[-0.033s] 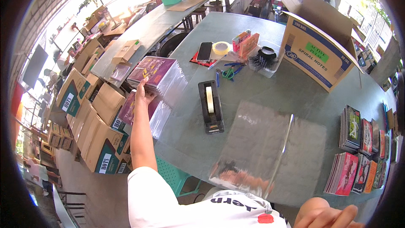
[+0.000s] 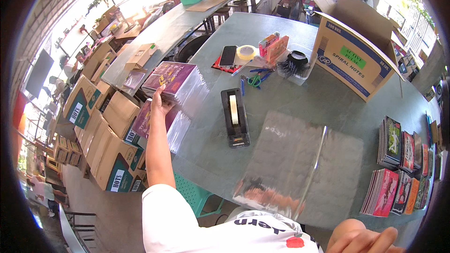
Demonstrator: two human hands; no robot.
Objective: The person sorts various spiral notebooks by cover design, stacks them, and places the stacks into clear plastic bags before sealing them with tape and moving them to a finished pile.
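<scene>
My left arm reaches out to a stack of purple-covered notebooks (image 2: 172,78) in clear plastic at the table's left edge. My left hand (image 2: 161,103) is closed on the near edge of that stack, a finger resting over the top cover. Just below it lies a second purple-covered stack (image 2: 142,121), partly hidden by my hand and forearm. Low at the right, my right hand (image 2: 368,241) is held close to my body with its fingers curled. The lower edge cuts it off, and what it holds, if anything, is hidden. Clear plastic sheets (image 2: 286,150) lie flat before me.
A black tape dispenser (image 2: 236,136) stands mid-table. Beyond it are a phone (image 2: 228,56), a tape roll (image 2: 246,52), scissors (image 2: 254,81) and a clear tub (image 2: 307,72). An open carton (image 2: 349,61) stands far right, notebook stacks (image 2: 385,189) near right. Cartons (image 2: 101,145) fill the left.
</scene>
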